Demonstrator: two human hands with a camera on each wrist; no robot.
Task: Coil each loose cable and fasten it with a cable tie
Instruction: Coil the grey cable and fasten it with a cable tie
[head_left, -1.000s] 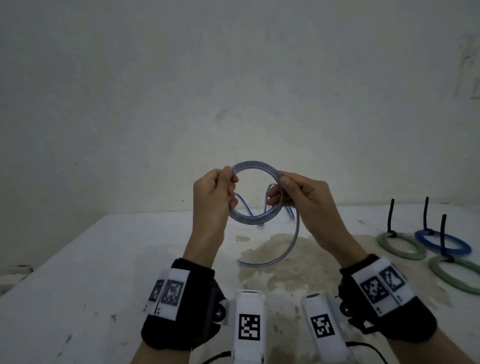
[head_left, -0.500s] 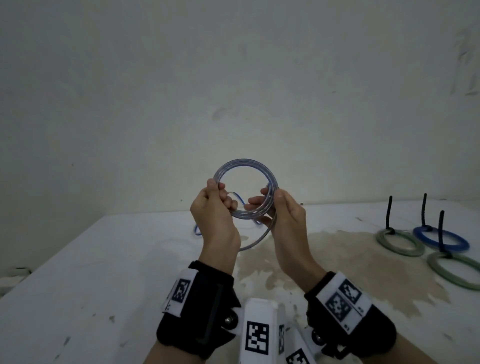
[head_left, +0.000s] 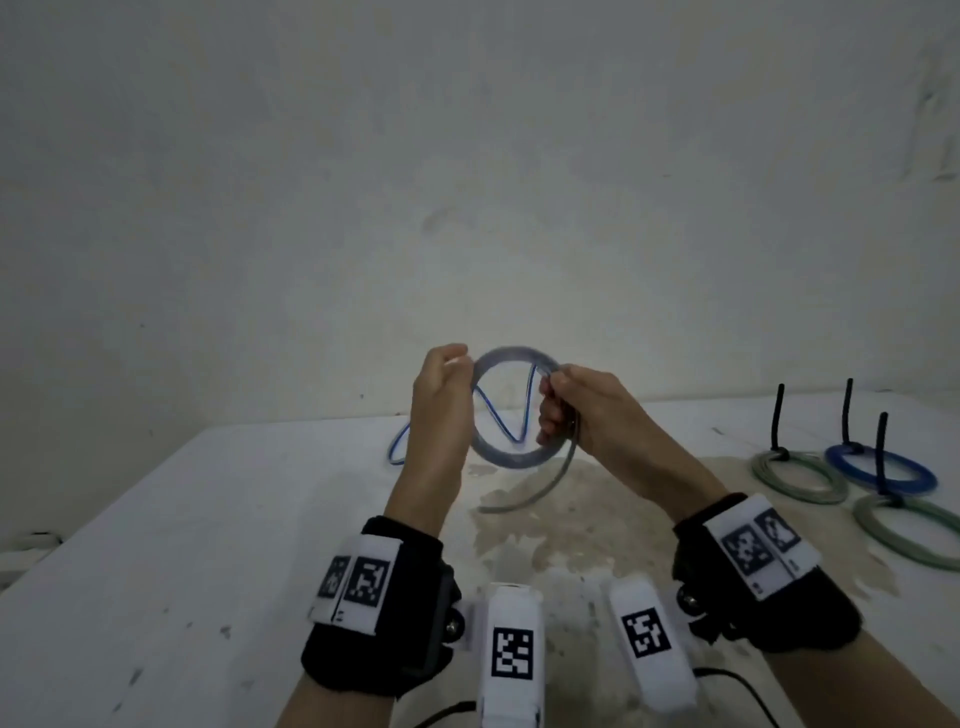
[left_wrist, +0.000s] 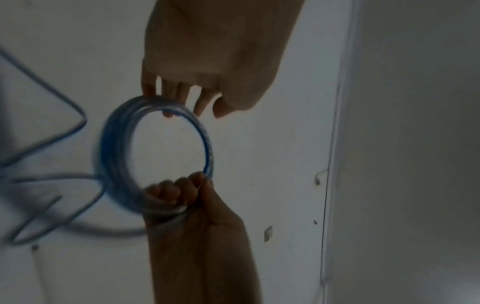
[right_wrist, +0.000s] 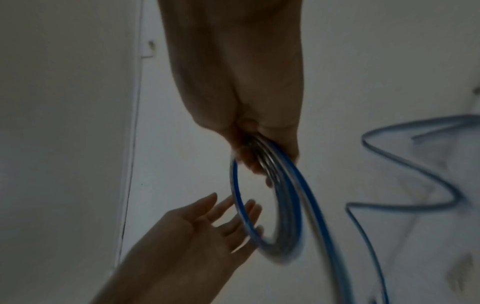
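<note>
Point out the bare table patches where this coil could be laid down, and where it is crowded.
Bare: the near-left of the table, left of the left hand. The stained centre, below the coil gripped by the right hand, holds only the cable's loose tail. Crowded: the right edge, with three tied coils.

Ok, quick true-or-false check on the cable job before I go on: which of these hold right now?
1. The right hand grips the clear-blue cable coil. True.
2. The left hand is clenched round the coil. False: its fingers are straight, just touching it.
3. Three tied coils lie on the table, to the right. True.
4. The held cable is fully wound. False: a loose tail hangs down towards the table.
</note>
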